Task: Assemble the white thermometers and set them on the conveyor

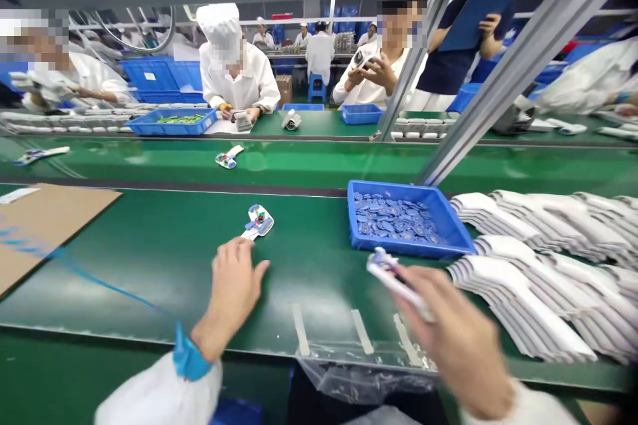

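My left hand (233, 285) reaches forward over the green table, fingers spread and empty, fingertips just short of a small white part with coloured pieces (258, 222) lying on the mat. My right hand (456, 335) is closed round a similar white part (393, 279), held above the table's near edge, its tip pointing left and up. Just beyond it stands a blue tray (451, 232) filled with several small blue-grey round pieces.
Rows of stacked white shells (538, 265) cover the right side. A cardboard sheet (44, 225) lies at left. A slanted aluminium post (503, 66) rises behind the tray. A green conveyor (309, 162) carries another part (227, 159). Workers in white sit opposite. A plastic bag (363, 372) is taped to the near edge.
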Tool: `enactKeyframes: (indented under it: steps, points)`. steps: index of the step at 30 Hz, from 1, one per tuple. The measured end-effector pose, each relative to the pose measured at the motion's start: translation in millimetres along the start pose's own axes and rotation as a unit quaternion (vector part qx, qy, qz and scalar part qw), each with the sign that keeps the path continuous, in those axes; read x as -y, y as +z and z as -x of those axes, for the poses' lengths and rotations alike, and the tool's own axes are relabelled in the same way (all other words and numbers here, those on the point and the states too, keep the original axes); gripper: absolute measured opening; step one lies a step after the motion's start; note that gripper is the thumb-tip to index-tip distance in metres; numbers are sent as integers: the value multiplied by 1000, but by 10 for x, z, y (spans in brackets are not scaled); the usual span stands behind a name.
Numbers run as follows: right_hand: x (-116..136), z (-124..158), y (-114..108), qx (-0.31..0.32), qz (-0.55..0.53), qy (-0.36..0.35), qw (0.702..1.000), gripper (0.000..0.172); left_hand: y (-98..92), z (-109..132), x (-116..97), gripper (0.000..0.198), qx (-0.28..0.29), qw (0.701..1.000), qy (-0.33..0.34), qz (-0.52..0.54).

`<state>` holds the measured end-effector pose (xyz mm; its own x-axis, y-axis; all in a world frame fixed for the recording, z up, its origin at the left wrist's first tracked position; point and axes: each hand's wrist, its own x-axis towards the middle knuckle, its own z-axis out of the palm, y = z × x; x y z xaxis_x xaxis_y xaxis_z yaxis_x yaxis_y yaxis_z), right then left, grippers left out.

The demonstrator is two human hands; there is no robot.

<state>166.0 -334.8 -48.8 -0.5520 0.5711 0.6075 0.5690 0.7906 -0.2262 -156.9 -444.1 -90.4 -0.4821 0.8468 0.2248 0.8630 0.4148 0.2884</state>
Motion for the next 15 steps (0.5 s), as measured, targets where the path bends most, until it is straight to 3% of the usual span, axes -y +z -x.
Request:
enactKeyframes:
  steps: [3,5,6,10,15]
  points:
    - [546,249,537,107,-61,27,992,48,78,343,-542,32,76,973,-48,214]
    - [720,446,684,148,-115,35,982,55,148,539,-880,42,103,963,-81,237]
    - [726,507,692,153,-139,34,978,53,184,613,-1012,49,88,967,-101,217]
    - [374,374,580,123,-154,43,980,30,240,726,-1246,71,32,972,-193,132]
    - [-30,-54,601,141,-190,31,971,32,139,603,-1318,65,84,924,-256,270]
